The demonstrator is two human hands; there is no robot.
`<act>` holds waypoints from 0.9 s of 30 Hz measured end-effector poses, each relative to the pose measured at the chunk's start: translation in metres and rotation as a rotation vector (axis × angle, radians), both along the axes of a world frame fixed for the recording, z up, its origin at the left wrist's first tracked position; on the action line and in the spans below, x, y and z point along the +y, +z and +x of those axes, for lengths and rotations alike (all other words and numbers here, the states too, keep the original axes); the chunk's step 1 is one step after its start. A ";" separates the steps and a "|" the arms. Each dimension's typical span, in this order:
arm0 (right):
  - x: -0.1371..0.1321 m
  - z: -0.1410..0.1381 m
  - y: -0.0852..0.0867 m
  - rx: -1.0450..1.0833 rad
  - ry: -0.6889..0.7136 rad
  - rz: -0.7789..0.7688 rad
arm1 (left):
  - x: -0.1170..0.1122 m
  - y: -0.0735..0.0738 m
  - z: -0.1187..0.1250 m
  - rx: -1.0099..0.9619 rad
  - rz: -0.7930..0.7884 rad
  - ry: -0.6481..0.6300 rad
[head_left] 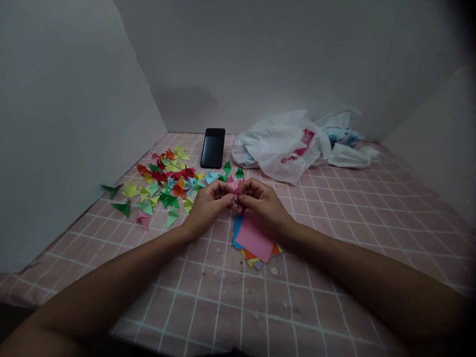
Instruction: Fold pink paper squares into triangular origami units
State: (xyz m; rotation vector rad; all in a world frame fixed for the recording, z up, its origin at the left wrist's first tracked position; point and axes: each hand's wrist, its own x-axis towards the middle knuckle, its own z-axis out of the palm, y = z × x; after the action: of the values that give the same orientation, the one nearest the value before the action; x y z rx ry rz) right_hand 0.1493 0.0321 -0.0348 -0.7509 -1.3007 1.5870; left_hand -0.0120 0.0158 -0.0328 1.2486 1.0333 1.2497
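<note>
Paper [235,188], seemingly folded, pinched in 2 hands [208,202] [265,201].

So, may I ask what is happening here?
A person's left hand and right hand together pinch a small pink folded paper. Nearer the person lies a stack of coloured paper squares, pink on top. Many origami figures, apparently cranes, are scattered mostly to the left, with a smartphone beyond the hands.
</note>
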 end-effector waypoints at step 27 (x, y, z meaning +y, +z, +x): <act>-0.001 0.002 0.001 -0.042 -0.011 0.146 | -0.003 0.001 0.000 -0.016 0.075 0.035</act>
State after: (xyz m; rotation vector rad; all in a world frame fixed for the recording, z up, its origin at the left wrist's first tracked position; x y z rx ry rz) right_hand 0.1511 0.0311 -0.0339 -0.7022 -1.4239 1.4567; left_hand -0.0122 0.0131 -0.0320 1.2804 1.0086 1.3336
